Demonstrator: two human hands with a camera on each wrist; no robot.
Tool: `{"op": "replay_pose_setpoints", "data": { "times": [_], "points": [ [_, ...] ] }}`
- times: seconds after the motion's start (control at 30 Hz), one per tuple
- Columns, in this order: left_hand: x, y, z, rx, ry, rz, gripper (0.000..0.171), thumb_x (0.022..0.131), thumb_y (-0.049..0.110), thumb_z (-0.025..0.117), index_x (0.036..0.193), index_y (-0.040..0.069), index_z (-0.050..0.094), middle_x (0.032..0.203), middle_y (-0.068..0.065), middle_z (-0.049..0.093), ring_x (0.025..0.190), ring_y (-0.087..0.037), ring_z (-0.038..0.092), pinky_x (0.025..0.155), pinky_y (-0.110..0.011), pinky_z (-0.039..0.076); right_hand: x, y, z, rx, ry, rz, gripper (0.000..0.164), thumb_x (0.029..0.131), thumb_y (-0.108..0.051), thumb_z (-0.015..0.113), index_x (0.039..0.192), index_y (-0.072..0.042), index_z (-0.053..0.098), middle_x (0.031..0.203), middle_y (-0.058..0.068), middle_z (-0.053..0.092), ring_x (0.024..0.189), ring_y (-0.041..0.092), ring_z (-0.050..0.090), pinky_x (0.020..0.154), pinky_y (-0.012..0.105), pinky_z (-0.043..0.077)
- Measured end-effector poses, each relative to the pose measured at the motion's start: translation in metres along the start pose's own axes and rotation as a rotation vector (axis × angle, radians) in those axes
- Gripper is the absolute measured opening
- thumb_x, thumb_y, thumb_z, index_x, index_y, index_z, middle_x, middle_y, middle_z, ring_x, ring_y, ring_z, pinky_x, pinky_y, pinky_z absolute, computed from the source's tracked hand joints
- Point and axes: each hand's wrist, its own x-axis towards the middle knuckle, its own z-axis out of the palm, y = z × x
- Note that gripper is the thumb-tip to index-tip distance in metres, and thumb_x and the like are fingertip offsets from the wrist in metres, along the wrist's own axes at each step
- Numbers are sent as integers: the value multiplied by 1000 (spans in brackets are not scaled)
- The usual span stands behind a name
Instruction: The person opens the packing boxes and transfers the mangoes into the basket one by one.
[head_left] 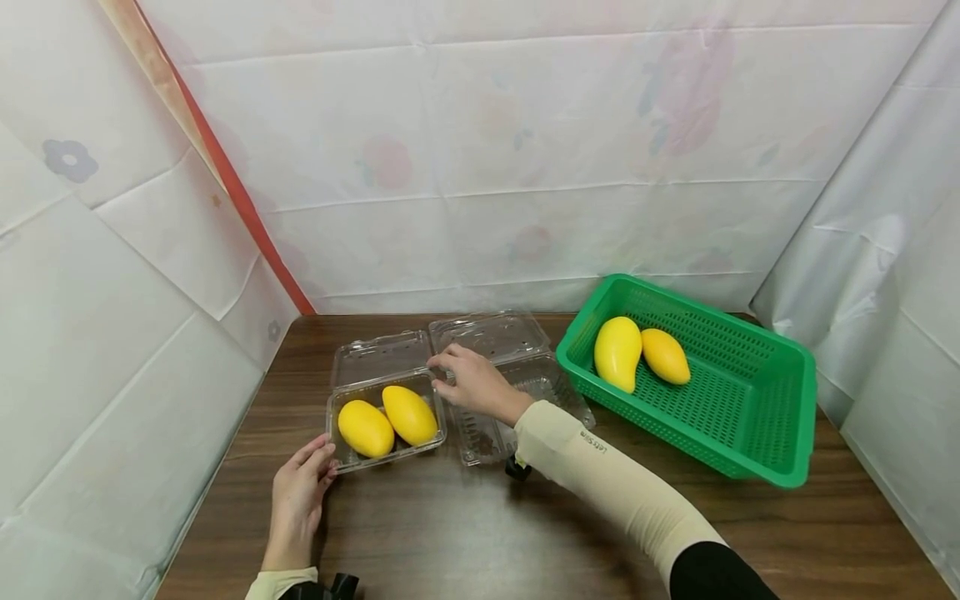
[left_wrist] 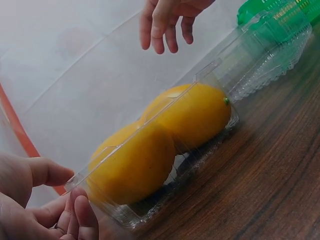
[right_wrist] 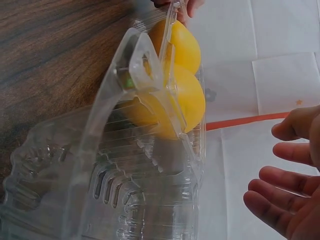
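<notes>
Two yellow mangoes (head_left: 365,428) lie side by side in a clear plastic clamshell box (head_left: 390,455), whose lid (head_left: 381,358) is folded back toward the wall. At the box's near left corner my left hand (head_left: 300,492) pinches the rim between thumb and fingers, as the left wrist view also shows. My right hand (head_left: 476,383) hovers above the right side of that box, fingers loosely bent and holding nothing. Under the right forearm stands a second clear clamshell box (head_left: 480,437) with its lid (head_left: 491,335) raised at the back; the arm hides part of it.
To the right, a green plastic basket (head_left: 772,417) holds two more mangoes (head_left: 618,354), and its left end stands close against the second box. The brown wooden table (head_left: 450,533) meets white patterned sheets (head_left: 480,167) at the back and sides.
</notes>
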Motion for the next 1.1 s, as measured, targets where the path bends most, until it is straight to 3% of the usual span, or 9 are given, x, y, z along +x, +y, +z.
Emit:
{"op": "replay_pose_setpoints", "data": {
  "times": [0.53, 0.83, 1.1],
  "points": [
    [1, 0, -4, -13, 20, 2, 7, 94, 22, 65, 99, 21, 70, 84, 12, 63, 68, -3, 56, 63, -17, 50, 5, -8, 7, -25, -114, 19, 38, 97, -27, 61, 132, -13, 59, 121, 8, 60, 88, 12, 55, 70, 24, 48],
    [1, 0, -2, -17, 16, 0, 7, 95, 21, 64, 99, 21, 70, 86, 11, 62, 69, -3, 56, 64, -16, 50, 8, -8, 10, -34, -164, 45, 40, 97, -29, 60, 134, -14, 58, 126, 7, 59, 97, 14, 57, 79, 27, 51],
    [-3, 2, -2, -37, -40, -38, 9, 96, 22, 62, 102, 22, 70, 88, 11, 63, 71, -2, 57, 66, -15, 50, 10, -9, 13, -50, -189, 55, 47, 98, -28, 58, 142, -14, 49, 133, 6, 55, 112, 19, 57, 90, 34, 52]
  ]
}}
